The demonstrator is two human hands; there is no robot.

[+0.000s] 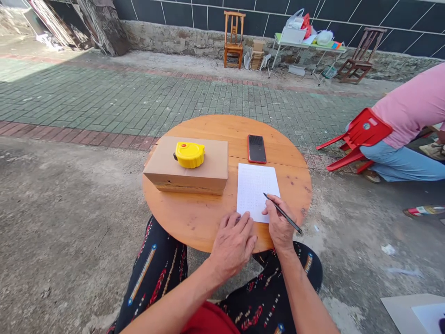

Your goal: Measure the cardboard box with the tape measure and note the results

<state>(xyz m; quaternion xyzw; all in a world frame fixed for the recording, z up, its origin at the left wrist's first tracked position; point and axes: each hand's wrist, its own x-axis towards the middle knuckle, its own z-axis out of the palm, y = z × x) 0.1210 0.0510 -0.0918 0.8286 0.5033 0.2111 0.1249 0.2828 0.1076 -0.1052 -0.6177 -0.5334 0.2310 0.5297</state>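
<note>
My right hand (280, 223) grips a black pen (285, 215), its tip over the right part of a white sheet of paper (255, 185) with faint rows of marks. The fingers of my left hand (234, 239) lie flat across the lower left edge of the sheet and the tabletop. Left of the paper stands a closed cardboard box (208, 162), and a yellow tape measure (189, 155) rests on top of it. A dark-screened phone in a red case (257, 149) lies just beyond the sheet.
Everything sits on a round wooden table (201, 227). To the right, a person in a pink top (413, 106) leans forward on a red plastic stool (365, 132). A wooden chair (234, 41) and a folding table with bags (309, 41) stand by the far wall.
</note>
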